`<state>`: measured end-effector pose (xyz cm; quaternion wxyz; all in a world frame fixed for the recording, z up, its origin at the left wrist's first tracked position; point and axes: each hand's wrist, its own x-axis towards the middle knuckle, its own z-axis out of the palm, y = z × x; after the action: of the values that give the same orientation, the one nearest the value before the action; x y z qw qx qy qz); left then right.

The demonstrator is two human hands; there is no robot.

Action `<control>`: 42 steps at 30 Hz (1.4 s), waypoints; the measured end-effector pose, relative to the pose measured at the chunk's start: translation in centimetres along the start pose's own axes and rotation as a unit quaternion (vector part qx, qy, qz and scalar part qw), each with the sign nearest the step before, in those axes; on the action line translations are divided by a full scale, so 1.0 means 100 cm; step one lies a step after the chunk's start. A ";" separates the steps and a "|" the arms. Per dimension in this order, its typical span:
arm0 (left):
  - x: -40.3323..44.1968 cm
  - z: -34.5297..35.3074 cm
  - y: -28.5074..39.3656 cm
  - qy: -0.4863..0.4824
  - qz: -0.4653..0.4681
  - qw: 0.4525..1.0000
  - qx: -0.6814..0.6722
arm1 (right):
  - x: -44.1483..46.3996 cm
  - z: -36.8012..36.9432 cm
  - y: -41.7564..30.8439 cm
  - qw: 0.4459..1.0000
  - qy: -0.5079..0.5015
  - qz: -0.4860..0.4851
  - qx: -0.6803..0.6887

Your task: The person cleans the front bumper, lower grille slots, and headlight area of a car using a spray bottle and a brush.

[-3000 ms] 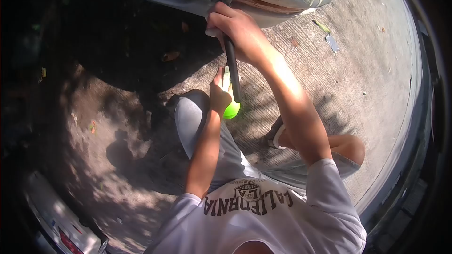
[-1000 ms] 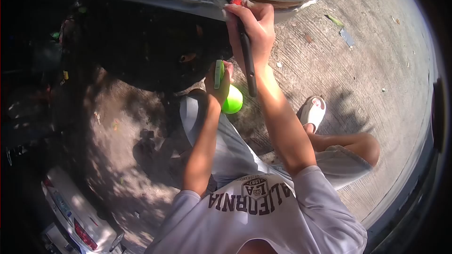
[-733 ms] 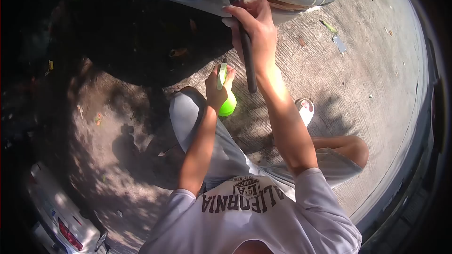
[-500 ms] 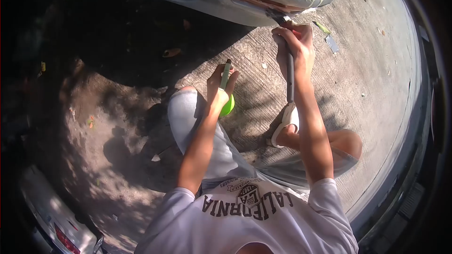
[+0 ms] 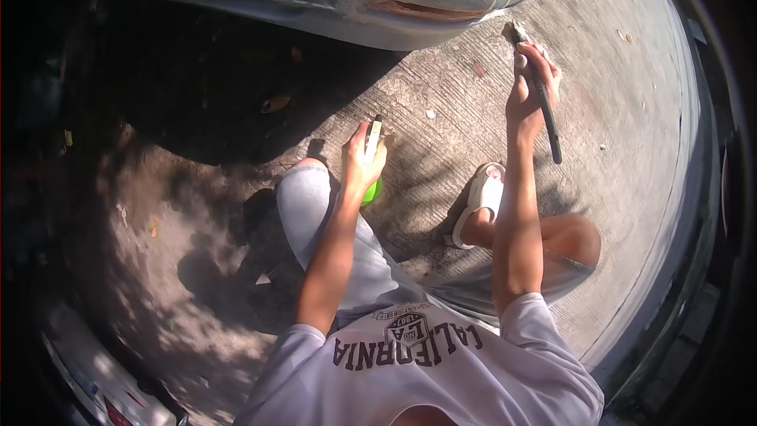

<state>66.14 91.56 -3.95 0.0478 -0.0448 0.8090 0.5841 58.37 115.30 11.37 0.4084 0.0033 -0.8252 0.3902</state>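
My right hand [image 5: 535, 91] is closed around a long dark-handled tool [image 5: 548, 118] with a whitish tip, which looks like a brush. Its tip is over the concrete, just off the lower right edge of a car bumper [image 5: 331, 12]. Greenish-white patches and a reddish-brown recess [image 5: 426, 9] mark that bumper. Near my left knee, my left hand [image 5: 363, 164] grips a pale stick-like object [image 5: 373, 140] with a black end. Below the palm shows a bright green rounded thing [image 5: 372, 192], mostly hidden; whether it joins the stick I cannot tell.
Ridged concrete [image 5: 441, 142] lies under me, with deep shadow beneath the bumper and a few dry leaves [image 5: 276, 102]. My right foot wears a white sandal [image 5: 483, 197]. Part of a white car [image 5: 95, 363] stands at the lower left. A kerb-like edge runs along the right.
My right hand has moved right and slightly down, taking the tool's tip away from the bumper recess. My left hand has shifted slightly down, still holding the pale stick.
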 end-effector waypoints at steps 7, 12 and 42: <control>-0.004 0.017 -0.014 -0.012 0.043 0.999 -0.007 | -0.012 0.042 -0.018 0.819 0.068 0.318 0.473; -0.015 0.009 -0.017 -0.072 0.035 0.992 0.099 | 0.056 0.021 0.034 0.771 0.168 0.359 0.498; -0.094 0.063 0.008 -0.109 -0.091 0.983 0.116 | 0.087 0.025 0.044 0.972 0.106 -0.016 0.209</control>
<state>75.53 97.99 -3.93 0.1937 -0.0488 0.8537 0.4809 49.48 119.46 13.54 0.4902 0.0607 -0.6773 0.5453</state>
